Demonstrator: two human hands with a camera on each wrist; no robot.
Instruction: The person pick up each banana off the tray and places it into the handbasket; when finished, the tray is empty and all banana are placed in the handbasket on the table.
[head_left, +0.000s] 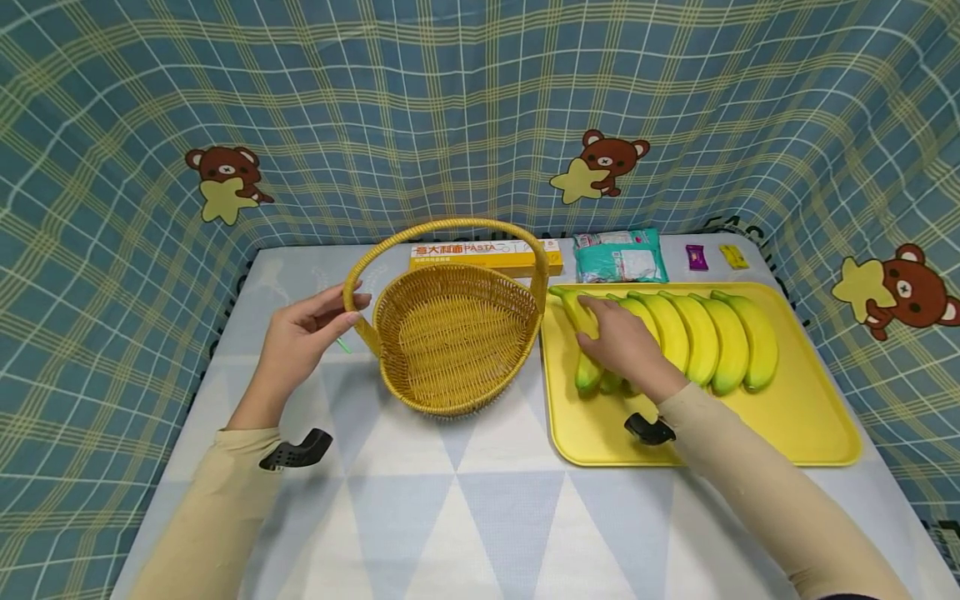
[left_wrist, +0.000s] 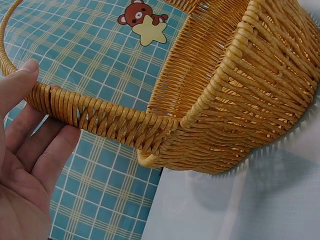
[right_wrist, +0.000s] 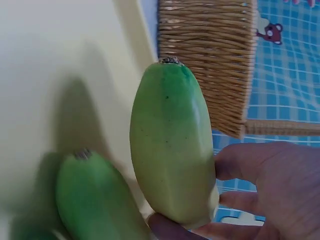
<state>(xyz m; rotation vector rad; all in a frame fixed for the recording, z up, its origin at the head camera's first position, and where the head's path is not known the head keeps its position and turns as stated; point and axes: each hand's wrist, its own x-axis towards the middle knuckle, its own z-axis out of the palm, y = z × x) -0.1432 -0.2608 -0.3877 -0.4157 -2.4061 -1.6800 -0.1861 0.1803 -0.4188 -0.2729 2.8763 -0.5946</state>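
Observation:
My left hand [head_left: 296,342] pinches the left side of a wicker basket's arched handle [left_wrist: 102,112], thumb on one face and fingers on the other. The heart-shaped basket [head_left: 461,342] stands on the table with nothing inside it. On the yellow tray [head_left: 817,417], my right hand [head_left: 622,337] grips the leftmost banana [right_wrist: 170,145], thumb on one side and fingers round the other. In the right wrist view its green tip rises above the neighbouring banana [right_wrist: 95,200]. Several more bananas [head_left: 701,342] lie side by side in a row to the right of that hand.
Behind the basket lies a yellow and white pasta box [head_left: 487,260]. A teal packet [head_left: 621,257] sits behind the tray, with a purple wrapped sweet [head_left: 697,257] and a yellow one [head_left: 734,257] to its right. Checked cloth [head_left: 420,108] with bears surrounds the table.

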